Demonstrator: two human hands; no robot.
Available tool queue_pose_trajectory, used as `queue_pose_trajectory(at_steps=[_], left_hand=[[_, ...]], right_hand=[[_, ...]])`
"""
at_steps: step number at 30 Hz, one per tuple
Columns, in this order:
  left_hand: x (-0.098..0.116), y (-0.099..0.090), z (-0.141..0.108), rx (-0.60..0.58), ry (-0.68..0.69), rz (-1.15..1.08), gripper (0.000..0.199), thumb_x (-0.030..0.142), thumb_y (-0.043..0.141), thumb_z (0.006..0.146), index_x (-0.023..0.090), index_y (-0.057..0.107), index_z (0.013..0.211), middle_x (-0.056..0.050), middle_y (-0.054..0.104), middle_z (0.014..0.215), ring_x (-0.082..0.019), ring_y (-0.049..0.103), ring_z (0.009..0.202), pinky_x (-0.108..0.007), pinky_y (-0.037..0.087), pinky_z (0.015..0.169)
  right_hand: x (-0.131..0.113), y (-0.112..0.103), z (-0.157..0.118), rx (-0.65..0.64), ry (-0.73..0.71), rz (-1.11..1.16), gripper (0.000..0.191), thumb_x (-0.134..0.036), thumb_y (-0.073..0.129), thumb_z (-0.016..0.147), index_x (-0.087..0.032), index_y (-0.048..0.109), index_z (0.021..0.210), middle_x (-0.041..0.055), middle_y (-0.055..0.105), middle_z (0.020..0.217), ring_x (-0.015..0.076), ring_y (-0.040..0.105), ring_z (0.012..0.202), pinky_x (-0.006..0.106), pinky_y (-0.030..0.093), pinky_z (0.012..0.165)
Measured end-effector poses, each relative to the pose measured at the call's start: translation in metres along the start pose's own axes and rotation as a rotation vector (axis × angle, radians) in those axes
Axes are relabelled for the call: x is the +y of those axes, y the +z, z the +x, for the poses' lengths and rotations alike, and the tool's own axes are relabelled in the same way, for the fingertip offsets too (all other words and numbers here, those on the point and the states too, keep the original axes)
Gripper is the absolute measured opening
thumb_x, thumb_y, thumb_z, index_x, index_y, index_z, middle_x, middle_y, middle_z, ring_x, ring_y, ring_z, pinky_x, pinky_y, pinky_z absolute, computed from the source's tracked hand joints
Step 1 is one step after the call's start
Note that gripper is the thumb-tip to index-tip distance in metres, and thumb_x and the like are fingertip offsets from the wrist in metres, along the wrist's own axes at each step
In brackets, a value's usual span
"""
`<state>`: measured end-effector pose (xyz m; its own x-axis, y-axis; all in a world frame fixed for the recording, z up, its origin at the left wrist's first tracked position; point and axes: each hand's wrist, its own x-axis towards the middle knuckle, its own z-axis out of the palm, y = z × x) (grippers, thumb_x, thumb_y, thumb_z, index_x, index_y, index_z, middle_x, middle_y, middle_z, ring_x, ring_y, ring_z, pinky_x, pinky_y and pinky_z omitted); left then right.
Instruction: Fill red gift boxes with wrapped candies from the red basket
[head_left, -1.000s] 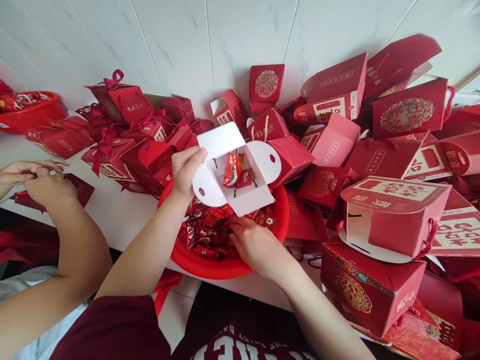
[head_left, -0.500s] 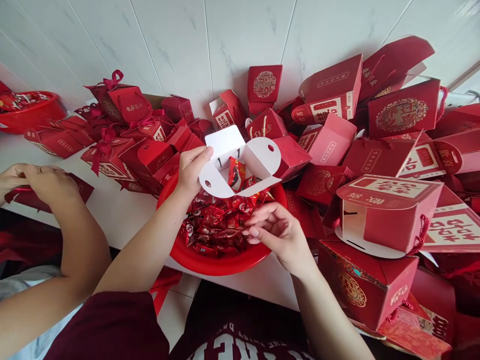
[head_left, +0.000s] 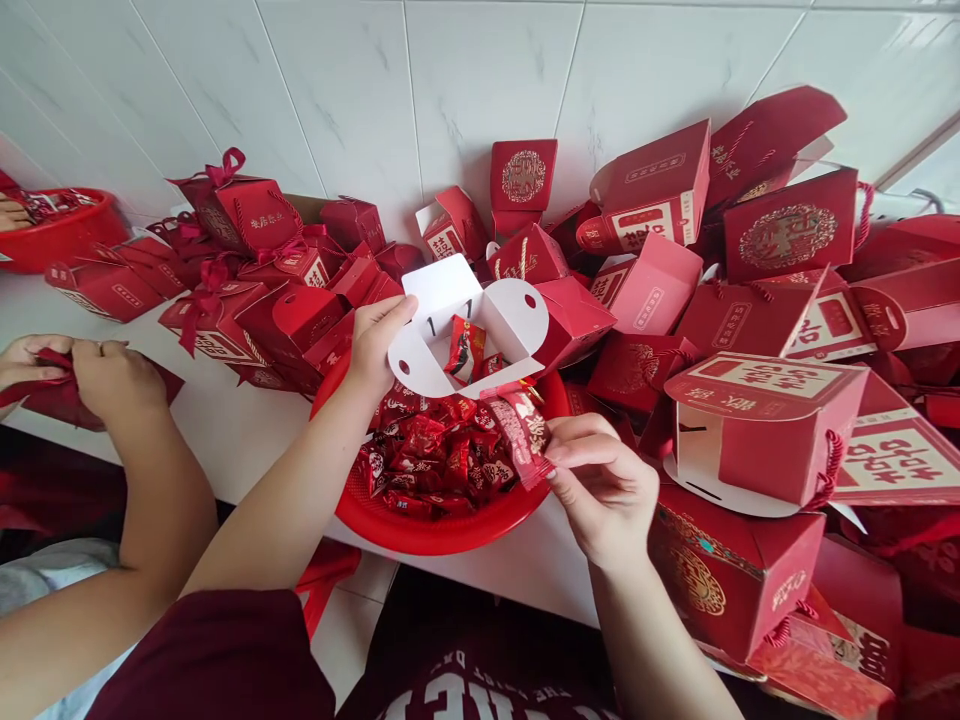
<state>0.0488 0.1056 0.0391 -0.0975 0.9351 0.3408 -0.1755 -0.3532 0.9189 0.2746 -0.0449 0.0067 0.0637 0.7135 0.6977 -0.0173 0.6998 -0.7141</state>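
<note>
My left hand [head_left: 377,340] grips the left flap of an opened gift box [head_left: 433,288], its white inside facing up over the basin. A red wrapped candy [head_left: 466,349] lies inside that box, with more red wrapping partly hidden by the near flap. My right hand [head_left: 604,480] pinches a larger pink-red candy packet [head_left: 523,432] by its lower end, between thumb and fingers. The packet is tilted, its upper end close to the box's near edge. Below both hands stands a red plastic basin [head_left: 435,540], filled with shiny red candies [head_left: 420,440].
Red gift boxes are heaped at the right [head_left: 772,420], and ribbon-tied ones [head_left: 247,215] stand at the back left. Beside me a co-worker's hands [head_left: 112,375] handle a dark red box with ribbon. Another red basin [head_left: 75,225] is at the far left, against the tiled wall [head_left: 345,90].
My right hand has come up and right from the basin and now holds the pink-red packet. The opened box has shifted slightly left in view, still in my left hand.
</note>
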Motion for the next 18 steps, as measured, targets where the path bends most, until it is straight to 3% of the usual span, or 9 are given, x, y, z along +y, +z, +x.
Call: queue_pose_trajectory(at_steps=[5, 9, 13, 18], left_hand=[[0.007, 0.0, -0.005, -0.124, 0.027, 0.07, 0.054, 0.048, 0.08, 0.07, 0.017, 0.043, 0.047, 0.003, 0.036, 0.046, -0.007, 0.031, 0.043, -0.025, 0.016, 0.044], [0.007, -0.002, -0.011, -0.276, -0.008, 0.127, 0.054, 0.05, 0.077, 0.075, 0.017, 0.043, 0.048, 0.003, 0.036, 0.047, -0.007, 0.03, 0.043, -0.024, 0.016, 0.043], [0.003, -0.003, -0.013, -0.358, -0.056, 0.156, 0.053, 0.05, 0.075, 0.077, 0.016, 0.045, 0.049, 0.002, 0.038, 0.048, -0.007, 0.033, 0.044, -0.024, 0.017, 0.043], [-0.001, -0.001, -0.015, -0.329, -0.185, 0.118, 0.043, 0.05, 0.077, 0.074, 0.015, 0.06, 0.055, 0.001, 0.047, 0.049, -0.009, 0.039, 0.043, -0.024, 0.022, 0.043]], right_hand=[[-0.016, -0.005, 0.025, 0.198, -0.31, -0.223, 0.029, -0.002, 0.068, 0.085, -0.024, 0.075, 0.103, 0.0034, 0.069, 0.088, 0.0213, 0.068, 0.088, 0.037, 0.057, 0.076], [-0.028, -0.005, 0.042, 0.216, -0.462, -0.36, 0.035, 0.003, 0.067, 0.081, -0.022, 0.075, 0.105, 0.0041, 0.068, 0.087, 0.0221, 0.067, 0.085, 0.039, 0.058, 0.076], [-0.037, 0.001, 0.051, 0.164, -0.492, -0.435, 0.035, 0.0, 0.065, 0.084, -0.024, 0.075, 0.107, 0.0041, 0.07, 0.089, 0.0221, 0.067, 0.083, 0.038, 0.058, 0.072], [-0.047, 0.011, 0.062, -0.013, -0.342, -0.387, 0.032, -0.001, 0.06, 0.09, -0.025, 0.074, 0.105, 0.0042, 0.07, 0.093, 0.0201, 0.068, 0.088, 0.035, 0.058, 0.075]])
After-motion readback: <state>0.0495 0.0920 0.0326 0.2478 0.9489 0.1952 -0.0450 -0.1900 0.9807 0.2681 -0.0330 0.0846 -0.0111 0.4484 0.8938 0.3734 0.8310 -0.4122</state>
